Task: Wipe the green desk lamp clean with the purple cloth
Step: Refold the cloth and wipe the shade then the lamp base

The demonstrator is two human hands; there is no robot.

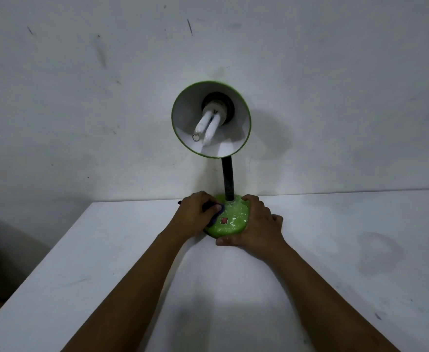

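- Now the left hand (195,212) grips the purple cloth (217,212) against the lamp base's (229,223) left side.
- Right hand (255,222) clasps the base's right edge on the white counter (106,262), beside the wall.

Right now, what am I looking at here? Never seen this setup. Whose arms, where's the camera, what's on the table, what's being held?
There is no machine here: a person works with two bare hands, and the single picture comes from a wide-angle camera worn on their head, looking forward and down. That is why both forearms reach in from the bottom edge.

On the white table, set against a scuffed wall, stands a green desk lamp. Its base is speckled with white marks and carries a red switch; a black flexible neck rises to the shade, which faces the camera and shows the bulb.

The left hand grips a purple cloth against the left side of the base. The right hand wraps the base's right side, apparently steadying it.
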